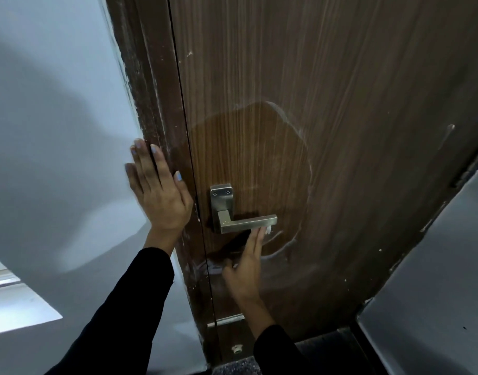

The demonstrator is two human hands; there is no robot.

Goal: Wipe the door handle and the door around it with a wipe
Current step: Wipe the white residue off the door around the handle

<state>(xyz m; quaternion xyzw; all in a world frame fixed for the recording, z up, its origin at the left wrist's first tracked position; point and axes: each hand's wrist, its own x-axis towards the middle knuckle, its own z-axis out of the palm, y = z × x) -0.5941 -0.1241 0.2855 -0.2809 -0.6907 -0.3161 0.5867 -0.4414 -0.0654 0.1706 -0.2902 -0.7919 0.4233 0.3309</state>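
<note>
A brown wooden door [340,117] fills the middle of the view, with a darker, damp-looking patch around a square metal lever handle [247,222]. My right hand [246,263] reaches up from below and presses a white wipe [268,230] against the underside of the lever's free end; only a small bit of the wipe shows past my fingertips. My left hand [156,190] lies flat, fingers spread, on the door frame [151,104] and the wall beside it, left of the handle, holding nothing.
A pale grey wall [56,117] is on the left, and another grey wall [435,293] on the right. The frame carries white paint smears. A small round fitting [237,348] sits low near the door's bottom edge. Dark speckled floor [300,366] lies below.
</note>
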